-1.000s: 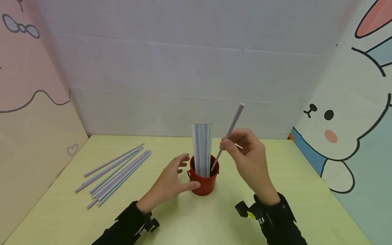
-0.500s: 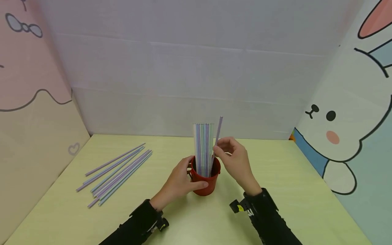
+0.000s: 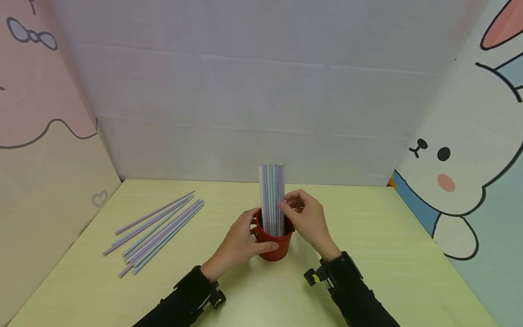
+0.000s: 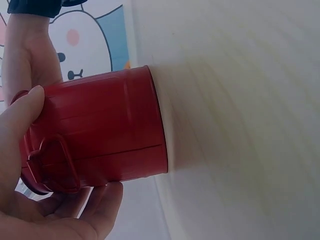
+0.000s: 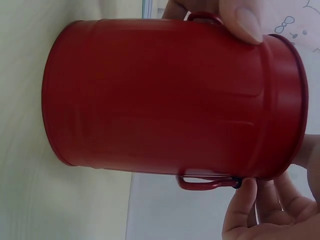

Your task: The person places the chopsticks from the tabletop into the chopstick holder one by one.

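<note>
My left hand (image 3: 239,245) grips a small red bucket (image 3: 274,252) from its left side, thumb across the front. In the left wrist view its fingers (image 4: 102,207) curl round the bucket's side by a loop handle (image 4: 52,162). Upright in the bucket stands a tight bundle of pastel straws (image 3: 271,195) in purple, blue, green and white. At the bundle's right edge my right hand (image 3: 308,220) pinches a purple straw between thumb and forefinger, just above the rim. The straw's lower end is hidden inside the bucket. In the right wrist view the right hand's fingertips (image 5: 245,200) are by another loop handle (image 5: 205,184).
Several more straws (image 3: 159,236) lie fanned out on the pale yellow table (image 3: 253,299), left of the bucket. A plain whitish wall (image 3: 261,100) closes off the back. Printed cartoon panels (image 3: 461,177) stand at both sides.
My right hand has moved left and lowered the purple straw from a tilt into the bucket, upright beside the bundle, its top level with the others. My left hand has closed round the bucket.
</note>
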`<state>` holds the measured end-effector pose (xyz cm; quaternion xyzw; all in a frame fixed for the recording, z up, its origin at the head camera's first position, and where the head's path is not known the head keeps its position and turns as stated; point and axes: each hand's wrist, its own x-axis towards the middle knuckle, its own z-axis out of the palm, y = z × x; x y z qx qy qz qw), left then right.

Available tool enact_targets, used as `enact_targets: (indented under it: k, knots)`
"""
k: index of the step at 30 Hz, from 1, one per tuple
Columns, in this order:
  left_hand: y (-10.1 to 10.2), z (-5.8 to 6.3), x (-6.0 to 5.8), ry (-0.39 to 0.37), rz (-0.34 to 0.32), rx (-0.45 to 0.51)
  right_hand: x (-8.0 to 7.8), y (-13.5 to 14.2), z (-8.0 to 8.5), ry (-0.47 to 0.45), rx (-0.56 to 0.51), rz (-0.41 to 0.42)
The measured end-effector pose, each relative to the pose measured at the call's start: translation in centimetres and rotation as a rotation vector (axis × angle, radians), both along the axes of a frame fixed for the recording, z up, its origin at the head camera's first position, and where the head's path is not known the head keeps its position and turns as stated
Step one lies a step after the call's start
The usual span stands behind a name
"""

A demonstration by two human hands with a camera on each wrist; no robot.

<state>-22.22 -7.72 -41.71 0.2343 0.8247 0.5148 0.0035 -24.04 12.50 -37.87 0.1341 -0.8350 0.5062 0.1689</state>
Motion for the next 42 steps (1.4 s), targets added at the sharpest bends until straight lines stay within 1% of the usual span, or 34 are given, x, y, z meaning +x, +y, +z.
enact_targets:
  k: [6,10,13,16,19,22,25,26,28,29,31,35,37,39,42]
  knots:
    - [0.1,0.2,0.0,-0.005,-0.001,-0.019,-0.2,0.4,-0.2,0.011,0.012,-0.041]
    - [-0.1,0.7,0.0,0.0,-0.017,-0.055,-0.1,0.7,0.3,0.051,0.034,-0.079]
    - [-0.9,1.2,-0.2,-0.004,-0.024,-0.101,0.2,1.1,0.9,0.096,0.044,-0.091]
    - [-2.3,2.0,-0.6,0.015,-0.008,-0.174,0.5,1.4,1.8,0.159,0.047,-0.075]
    - [-4.4,3.1,-0.7,0.084,0.037,-0.276,0.9,1.4,2.6,0.227,0.065,-0.036]
    - [-7.0,3.9,-0.7,0.207,0.107,-0.393,1.6,1.3,3.6,0.271,0.092,0.016]
    - [-9.8,4.2,-0.6,0.326,0.161,-0.499,2.5,1.1,4.5,0.298,0.141,0.07]
    - [-10.7,4.1,-0.5,0.355,0.172,-0.532,2.7,1.0,4.7,0.309,0.164,0.092]
    - [-12.5,4.0,-0.2,0.383,0.182,-0.589,3.3,0.7,5.1,0.332,0.221,0.14]
    - [-13.4,3.9,0.0,0.384,0.181,-0.613,3.6,0.6,5.3,0.341,0.25,0.168]
    - [-15.0,3.5,0.5,0.358,0.182,-0.654,4.1,0.3,5.6,0.354,0.309,0.224]
    - [-17.5,2.9,1.0,0.305,0.193,-0.715,5.1,-0.2,6.1,0.344,0.374,0.319]
    - [-18.4,2.5,1.2,0.296,0.206,-0.738,5.4,-0.3,6.3,0.335,0.392,0.348]
    - [-19.0,2.2,1.4,0.271,0.211,-0.744,5.6,-0.4,6.4,0.328,0.401,0.371]
    - [-19.6,1.7,1.7,0.24,0.214,-0.754,5.7,-0.4,6.4,0.318,0.411,0.39]
